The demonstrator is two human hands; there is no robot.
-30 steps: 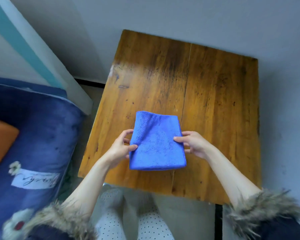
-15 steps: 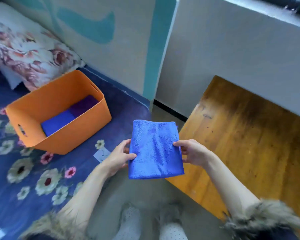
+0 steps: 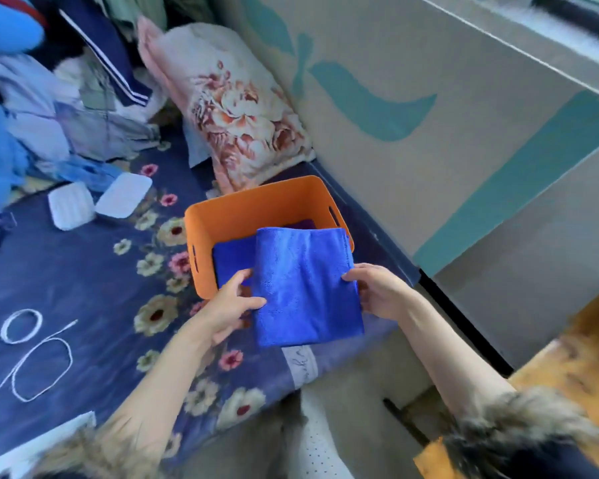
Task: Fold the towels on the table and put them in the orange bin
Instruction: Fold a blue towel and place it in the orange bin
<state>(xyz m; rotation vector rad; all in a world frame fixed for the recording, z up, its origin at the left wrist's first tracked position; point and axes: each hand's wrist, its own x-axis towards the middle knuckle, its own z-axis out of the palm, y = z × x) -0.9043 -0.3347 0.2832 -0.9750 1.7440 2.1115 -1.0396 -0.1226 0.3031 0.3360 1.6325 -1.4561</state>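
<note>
Both hands (image 3: 227,307) (image 3: 377,292) pinch the folded towel (image 3: 305,288) over the orange bin (image 3: 249,209).

Folded blue towel (image 3: 305,288) held flat over near rim of orange bin (image 3: 253,205); blue and purple towels already inside.

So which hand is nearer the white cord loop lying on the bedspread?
Left. The left hand pinches the folded towel's left edge, on the cord's side; the right hand grips the far edge.
</note>
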